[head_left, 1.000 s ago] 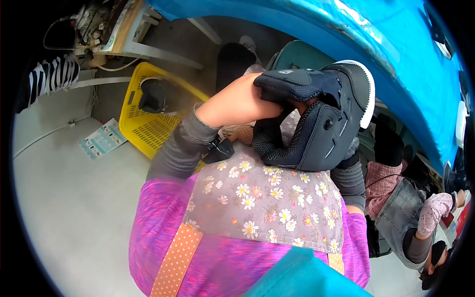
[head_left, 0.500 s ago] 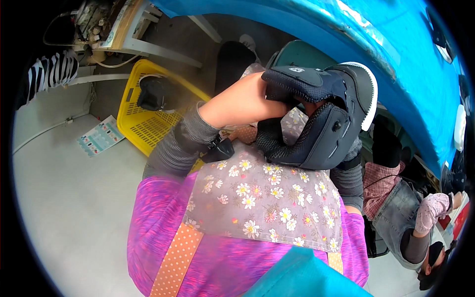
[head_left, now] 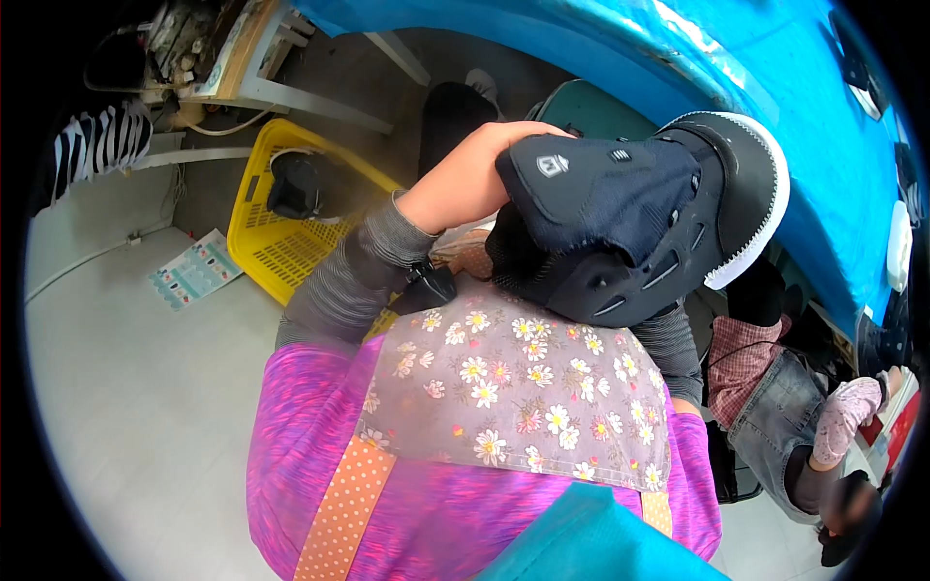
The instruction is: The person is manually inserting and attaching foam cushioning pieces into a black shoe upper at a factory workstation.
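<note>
Beside blue sheeting, the shoe points lengthwise rightward.

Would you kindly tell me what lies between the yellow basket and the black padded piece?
In the head view, the left hand and its striped grey sleeve lie between the yellow basket and the black padded piece.
</note>
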Motion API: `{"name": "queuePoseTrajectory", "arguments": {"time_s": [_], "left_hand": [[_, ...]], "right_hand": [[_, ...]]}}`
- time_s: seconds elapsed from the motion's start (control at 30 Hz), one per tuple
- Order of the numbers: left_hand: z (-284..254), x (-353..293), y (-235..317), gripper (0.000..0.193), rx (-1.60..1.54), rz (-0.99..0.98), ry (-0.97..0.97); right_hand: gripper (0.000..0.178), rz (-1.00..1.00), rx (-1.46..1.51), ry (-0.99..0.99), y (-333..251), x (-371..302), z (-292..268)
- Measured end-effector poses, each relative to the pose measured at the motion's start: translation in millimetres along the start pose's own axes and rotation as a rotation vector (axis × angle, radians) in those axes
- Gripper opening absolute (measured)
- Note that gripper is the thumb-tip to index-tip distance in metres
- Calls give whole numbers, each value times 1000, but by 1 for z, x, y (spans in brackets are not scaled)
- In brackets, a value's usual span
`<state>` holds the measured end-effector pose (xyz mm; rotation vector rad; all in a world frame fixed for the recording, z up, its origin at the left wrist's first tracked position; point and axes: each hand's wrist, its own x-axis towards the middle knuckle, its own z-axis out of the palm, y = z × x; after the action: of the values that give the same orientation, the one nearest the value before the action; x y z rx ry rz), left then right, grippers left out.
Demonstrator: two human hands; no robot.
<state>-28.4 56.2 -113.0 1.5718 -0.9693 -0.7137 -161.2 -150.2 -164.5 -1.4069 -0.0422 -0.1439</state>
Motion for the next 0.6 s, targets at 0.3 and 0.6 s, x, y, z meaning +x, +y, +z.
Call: {"name": "queuePoseTrajectory", "arguments": {"time_s": [0.3, 0.6], "left_hand": [[-17, 6, -20, 34, -173, 156, 179], [1, 22, -23, 49, -743, -310, 496]], "right_hand": [[34, -43, 7, 90, -15, 7, 3], [31, -128, -149, 370, -44, 42, 43]]}}
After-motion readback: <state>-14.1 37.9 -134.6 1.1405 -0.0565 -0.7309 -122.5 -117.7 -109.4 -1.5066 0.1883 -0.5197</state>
